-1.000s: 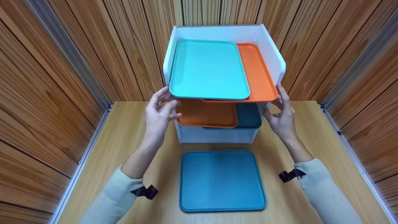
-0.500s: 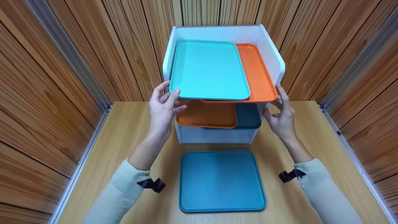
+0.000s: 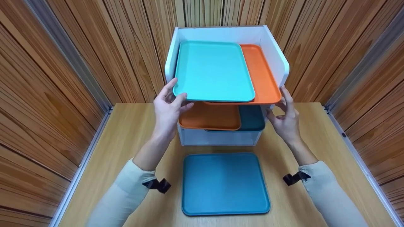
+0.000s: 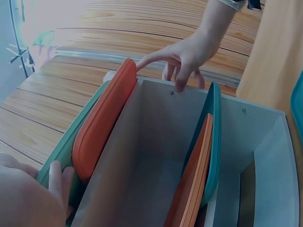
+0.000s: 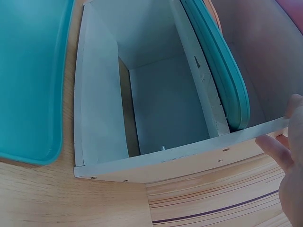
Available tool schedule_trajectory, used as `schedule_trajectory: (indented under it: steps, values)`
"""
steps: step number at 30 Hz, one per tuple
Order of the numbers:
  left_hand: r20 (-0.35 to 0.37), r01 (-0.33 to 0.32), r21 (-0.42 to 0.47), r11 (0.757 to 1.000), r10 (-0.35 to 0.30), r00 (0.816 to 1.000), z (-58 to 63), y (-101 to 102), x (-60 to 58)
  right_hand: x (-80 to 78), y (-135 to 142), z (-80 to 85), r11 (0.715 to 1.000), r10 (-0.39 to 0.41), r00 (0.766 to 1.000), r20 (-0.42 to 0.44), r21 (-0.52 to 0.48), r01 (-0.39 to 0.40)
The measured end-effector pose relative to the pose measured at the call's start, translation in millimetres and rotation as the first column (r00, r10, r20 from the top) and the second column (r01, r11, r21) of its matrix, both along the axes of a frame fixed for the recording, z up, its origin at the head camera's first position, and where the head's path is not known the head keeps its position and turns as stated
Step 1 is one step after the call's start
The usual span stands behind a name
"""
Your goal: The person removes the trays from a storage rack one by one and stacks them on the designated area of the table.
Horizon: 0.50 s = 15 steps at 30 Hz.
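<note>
A white shelf unit stands at the back of the table. On its top level a turquoise tray overlaps an orange tray. My left hand holds the turquoise tray by its front left corner, thumb at the front edge and index finger along the side; the other fingers are partly hidden under it. My right hand grips the shelf unit's right side panel at its front edge, thumb and fingers on either side, index finger beside the orange tray's corner.
On the middle level, a brown-orange tray overlaps a dark teal tray; both jut forward. A blue tray lies on the wooden table in front. Wood-panelled walls enclose the sides and back.
My left hand has moved right and slightly up from beside the shelf unit and taken hold of the turquoise tray's corner. The tray has shifted slightly right; my right hand has stayed put.
</note>
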<state>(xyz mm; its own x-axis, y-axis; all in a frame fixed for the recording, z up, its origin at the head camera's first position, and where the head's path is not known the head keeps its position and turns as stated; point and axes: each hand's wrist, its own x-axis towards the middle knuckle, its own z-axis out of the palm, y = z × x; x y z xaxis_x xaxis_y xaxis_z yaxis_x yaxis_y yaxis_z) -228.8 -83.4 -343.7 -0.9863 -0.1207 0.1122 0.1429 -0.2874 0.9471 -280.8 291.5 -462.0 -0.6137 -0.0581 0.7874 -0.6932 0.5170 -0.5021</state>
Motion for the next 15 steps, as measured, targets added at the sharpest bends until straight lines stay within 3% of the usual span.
schedule_trajectory:
  steps: [15]
  values:
    - [0.001, -0.025, 0.149, 0.989, 0.026, 1.0, -0.9, 7.5, 0.6, -0.4, 0.5, 0.5, 1.0, 0.02, 1.0, 0.006, -0.003, -0.02]
